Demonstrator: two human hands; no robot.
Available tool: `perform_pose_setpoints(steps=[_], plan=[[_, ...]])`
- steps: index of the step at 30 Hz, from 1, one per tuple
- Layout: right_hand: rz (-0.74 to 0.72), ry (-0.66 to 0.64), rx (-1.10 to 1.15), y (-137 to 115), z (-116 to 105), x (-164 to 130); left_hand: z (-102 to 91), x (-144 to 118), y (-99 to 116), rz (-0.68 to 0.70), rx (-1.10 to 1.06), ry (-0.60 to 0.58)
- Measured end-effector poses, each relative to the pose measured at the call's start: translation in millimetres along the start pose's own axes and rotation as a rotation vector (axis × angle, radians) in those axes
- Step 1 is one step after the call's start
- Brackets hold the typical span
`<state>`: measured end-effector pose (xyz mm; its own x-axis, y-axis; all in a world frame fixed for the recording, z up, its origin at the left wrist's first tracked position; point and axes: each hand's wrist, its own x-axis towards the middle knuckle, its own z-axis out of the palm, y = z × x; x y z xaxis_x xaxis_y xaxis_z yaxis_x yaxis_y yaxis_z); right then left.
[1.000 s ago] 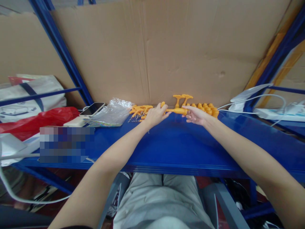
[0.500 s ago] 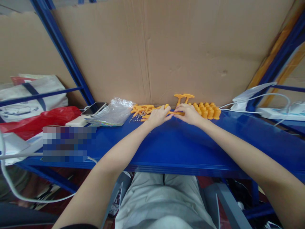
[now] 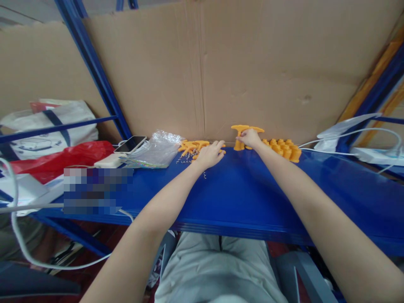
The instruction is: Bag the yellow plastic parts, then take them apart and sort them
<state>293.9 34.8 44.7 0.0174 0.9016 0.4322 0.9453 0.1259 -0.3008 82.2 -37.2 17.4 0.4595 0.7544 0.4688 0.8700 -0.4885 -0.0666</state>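
My right hand is closed on an orange corkscrew that stands upright at the back of the blue shelf, its T-shaped handle on top and a flared base below. A second T-handle shows just behind that hand. My left hand rests over the right side of a pile of orange T-handled corkscrew pieces, fingers stretched and apart. Orange ends show past its fingertips; whether it grips one is unclear. Metal spirals stick out of the pile. Several orange sleeves stand in rows right of my right hand.
The blue shelf backs onto a cardboard wall. On the left lie a clear plastic bag, a phone, a white box and a red bag. White cables run along the right.
My hands were together over an orange piece and have parted. The right hand moved up and back, and an upright corkscrew is now in it; the left stays by the pile.
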Motion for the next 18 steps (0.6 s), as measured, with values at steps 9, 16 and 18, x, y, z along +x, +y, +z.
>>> perform_pose_setpoints(steps=[9, 16, 18], plan=[[0.154, 0.026, 0.024, -6.0, 29.4, 18.0, 3.0, 2.8, -1.5, 0.067, 0.000, 0.007], [0.224, 0.013, 0.059, -4.9, 35.8, 20.1, 5.4, 4.2, -1.9, 0.108, 0.015, 0.010], [0.232, 0.014, 0.074, -5.9, 36.5, 19.9, 6.4, 4.5, -2.4, 0.130, 0.013, 0.021]])
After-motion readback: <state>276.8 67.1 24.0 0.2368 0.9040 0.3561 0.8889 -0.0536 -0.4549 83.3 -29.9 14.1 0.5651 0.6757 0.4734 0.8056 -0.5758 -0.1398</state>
